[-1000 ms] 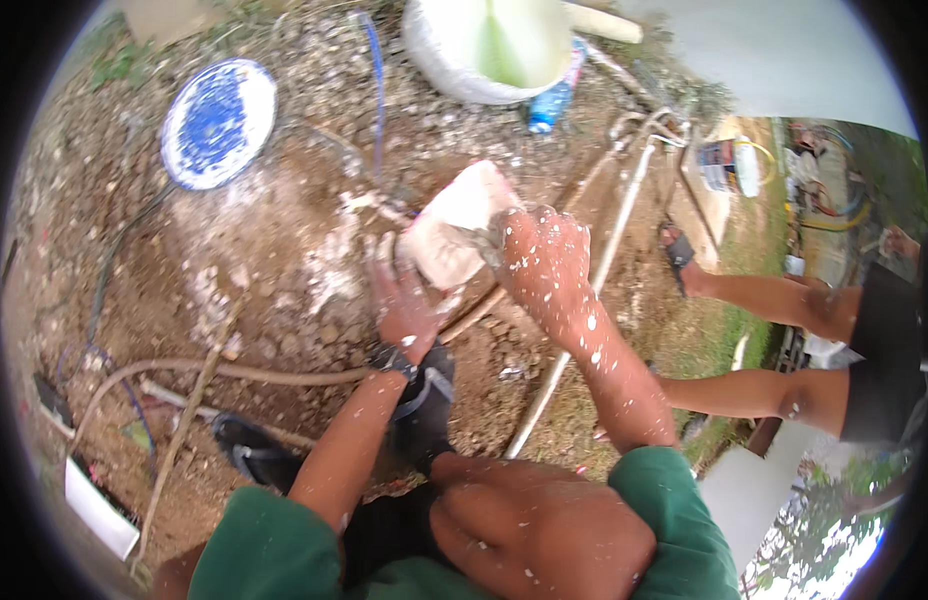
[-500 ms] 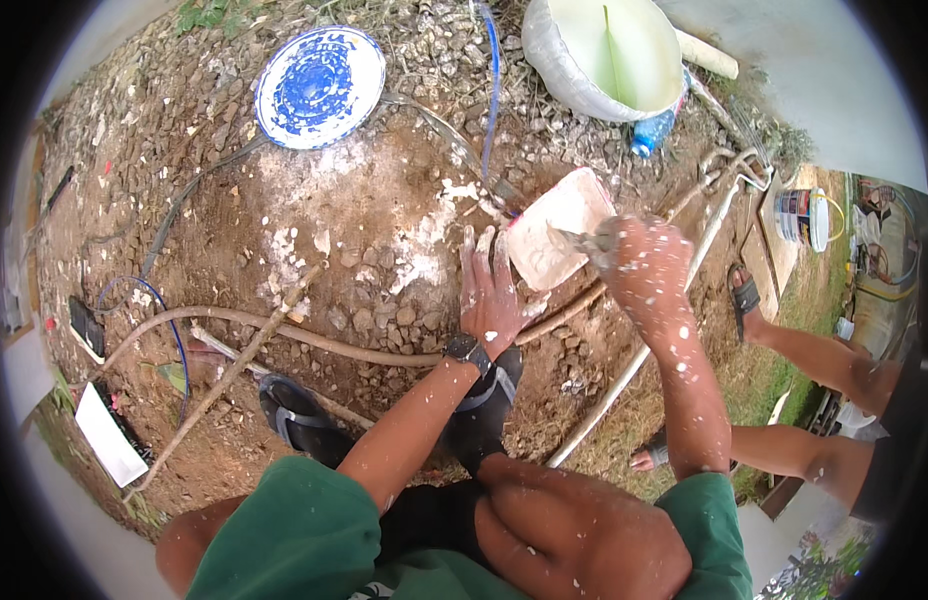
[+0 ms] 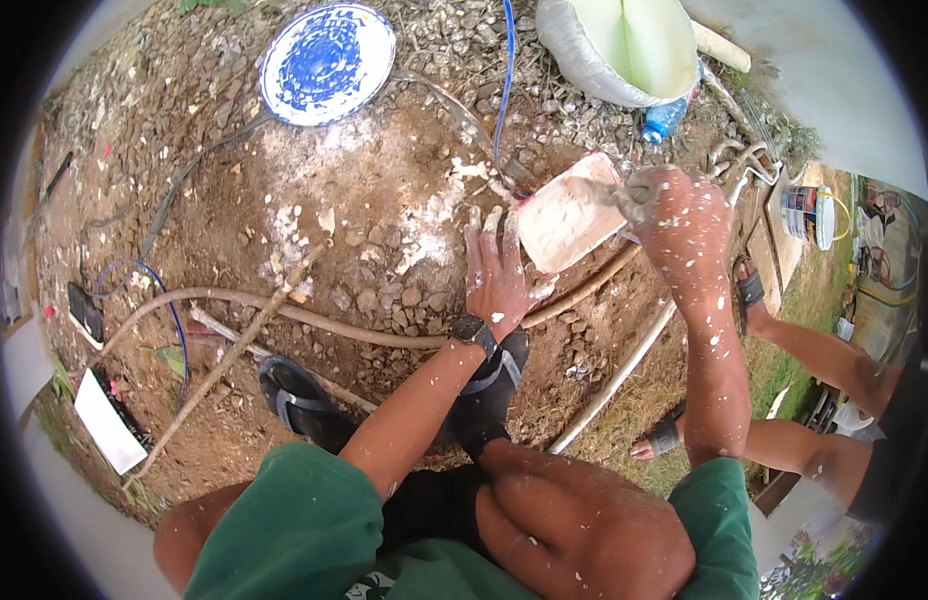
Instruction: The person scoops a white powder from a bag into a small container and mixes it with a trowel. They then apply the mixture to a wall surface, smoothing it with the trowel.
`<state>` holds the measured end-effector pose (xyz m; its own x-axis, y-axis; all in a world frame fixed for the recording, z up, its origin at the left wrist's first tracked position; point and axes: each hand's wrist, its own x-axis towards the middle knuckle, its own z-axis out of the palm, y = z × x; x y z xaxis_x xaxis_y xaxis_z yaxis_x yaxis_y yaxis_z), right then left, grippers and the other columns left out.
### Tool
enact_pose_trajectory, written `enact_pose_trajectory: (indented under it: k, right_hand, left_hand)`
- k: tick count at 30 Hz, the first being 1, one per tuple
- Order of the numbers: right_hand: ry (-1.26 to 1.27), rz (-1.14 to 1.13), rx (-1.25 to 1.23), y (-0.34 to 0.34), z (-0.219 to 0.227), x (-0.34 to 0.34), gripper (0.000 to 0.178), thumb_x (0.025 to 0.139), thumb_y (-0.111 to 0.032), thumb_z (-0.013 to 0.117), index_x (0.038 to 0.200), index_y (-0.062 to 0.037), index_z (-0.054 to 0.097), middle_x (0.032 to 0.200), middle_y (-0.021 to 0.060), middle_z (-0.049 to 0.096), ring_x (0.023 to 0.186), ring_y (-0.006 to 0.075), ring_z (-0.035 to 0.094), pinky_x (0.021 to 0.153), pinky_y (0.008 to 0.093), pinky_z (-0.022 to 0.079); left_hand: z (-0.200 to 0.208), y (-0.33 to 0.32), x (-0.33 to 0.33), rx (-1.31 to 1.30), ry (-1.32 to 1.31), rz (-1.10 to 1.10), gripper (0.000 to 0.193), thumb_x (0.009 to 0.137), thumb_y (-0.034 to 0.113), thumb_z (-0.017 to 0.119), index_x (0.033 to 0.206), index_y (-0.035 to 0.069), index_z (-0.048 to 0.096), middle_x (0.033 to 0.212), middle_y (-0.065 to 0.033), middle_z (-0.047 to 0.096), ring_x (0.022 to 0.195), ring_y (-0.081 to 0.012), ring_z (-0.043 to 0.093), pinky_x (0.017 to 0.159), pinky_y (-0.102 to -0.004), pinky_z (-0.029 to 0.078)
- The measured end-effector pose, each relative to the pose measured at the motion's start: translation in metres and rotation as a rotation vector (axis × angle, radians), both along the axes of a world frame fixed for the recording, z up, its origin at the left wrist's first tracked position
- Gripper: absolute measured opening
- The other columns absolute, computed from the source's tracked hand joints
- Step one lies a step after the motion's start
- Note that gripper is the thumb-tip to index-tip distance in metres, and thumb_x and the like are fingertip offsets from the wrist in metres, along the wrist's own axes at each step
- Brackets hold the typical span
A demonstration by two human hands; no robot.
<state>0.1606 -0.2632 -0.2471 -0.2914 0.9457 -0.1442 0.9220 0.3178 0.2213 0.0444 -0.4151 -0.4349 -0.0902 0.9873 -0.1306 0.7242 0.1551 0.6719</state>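
Note:
A shallow rectangular container (image 3: 556,228) of pinkish-white paste sits on the dirt in front of me. My right hand (image 3: 686,222), specked with white, is closed around a paste-coated tool (image 3: 616,198) that resembles a small trowel. The tool's front end lies in the paste near the container's far right side; its handle is mostly hidden by my fist. Beside the container's left edge, my left hand (image 3: 499,275) has its fingers stretched out and its thumb near the lower edge. I cannot tell whether it presses on the container.
A blue-and-white round lid (image 3: 328,65) lies far left. A large pale tub (image 3: 574,70) with a green leaf and a blue bottle (image 3: 666,120) stand far right. A brown hose (image 3: 374,338), stick (image 3: 232,362) and white pipe (image 3: 616,378) cross the ground. Another person's leg (image 3: 824,350) is at right.
My right hand has shifted right, drawing the tool toward the container's far right side. My left hand stays beside the container with fingers extended. The whole view has shifted slightly.

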Motion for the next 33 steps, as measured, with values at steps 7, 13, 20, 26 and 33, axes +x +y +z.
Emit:
enact_pose_trajectory:
  k: [7,13,20,26,33]
  right_hand:
    - [-0.017,0.029,0.2,-0.016,0.005,-0.011,0.025,0.085,-0.041,0.079,0.093,-0.0168,0.076,0.08,0.008,0.075,0.08,0.023,0.074,0.071,0.042,0.057]
    - [-0.096,0.003,0.038,-0.015,-0.006,-0.005,0.027,0.087,-0.043,0.078,0.095,-0.018,0.075,0.091,0.0092,0.075,0.076,0.0254,0.071,0.069,0.0454,0.056]
    - [0.015,-0.01,0.078,-0.011,-0.002,0.009,0.027,0.084,-0.04,0.078,0.092,-0.0148,0.074,0.078,0.01,0.071,0.074,0.0306,0.072,0.067,0.0453,0.055]
    - [0.064,-0.105,-0.036,-0.004,-0.001,0.006,0.02,0.087,-0.033,0.072,0.088,-0.0137,0.07,0.076,0.0113,0.068,0.072,0.0308,0.07,0.065,0.0472,0.053]
    - [-0.026,-0.012,-0.076,-0.005,0.016,-0.008,0.025,0.082,-0.04,0.08,0.092,-0.0177,0.075,0.082,0.0094,0.073,0.081,0.031,0.072,0.071,0.0468,0.055]
  left_hand:
    - [0.0,-0.001,0.001,-0.17,-0.05,-0.016,0.116,0.076,0.041,0.086,0.162,0.003,0.017,0.157,-0.0324,0.024,0.148,-0.0546,0.02,0.123,-0.0574,0.021]
    - [0.01,0.003,-0.004,-0.053,-0.102,0.0,0.116,0.074,0.037,0.087,0.161,0.004,0.018,0.16,-0.0271,0.021,0.148,-0.0503,0.02,0.124,-0.0572,0.019]
    - [0.009,0.003,-0.002,-0.059,-0.095,0.037,0.115,0.075,0.038,0.087,0.16,0.002,0.019,0.153,-0.0345,0.027,0.145,-0.0553,0.023,0.121,-0.059,0.024]
    - [0.012,0.006,-0.003,-0.233,-0.07,-0.006,0.122,0.072,0.053,0.086,0.16,0.004,0.017,0.161,-0.0237,0.022,0.151,-0.0496,0.016,0.124,-0.0607,0.019]
    - [0.008,0.004,-0.004,-0.068,-0.017,0.001,0.116,0.075,0.046,0.085,0.159,0.001,0.018,0.16,-0.0216,0.024,0.151,-0.0458,0.016,0.124,-0.0599,0.02]
